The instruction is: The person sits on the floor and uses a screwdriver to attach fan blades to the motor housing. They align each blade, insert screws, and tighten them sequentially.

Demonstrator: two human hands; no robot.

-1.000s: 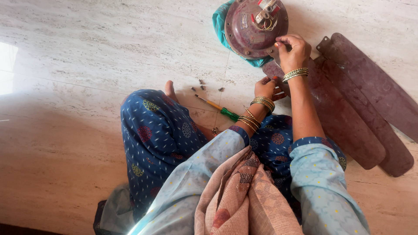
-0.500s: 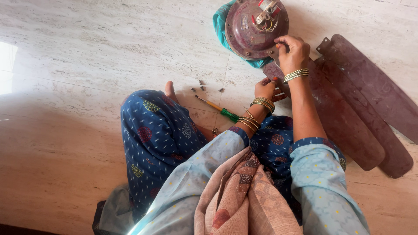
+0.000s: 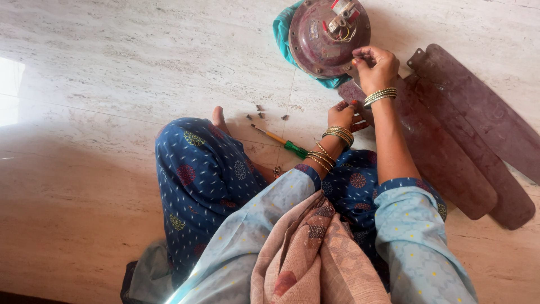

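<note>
Right hand [image 3: 376,66] pinches, fingers closed, at the rim of a maroon fan motor [image 3: 329,35]; left hand [image 3: 341,114] grips a fan blade [image 3: 439,152]; screwdriver [image 3: 281,141] lies nearby.

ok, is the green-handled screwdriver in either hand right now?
No, the green-handled screwdriver lies on the pale stone floor, apart from the left hand and the right hand at the round maroon fan motor housing.
</note>
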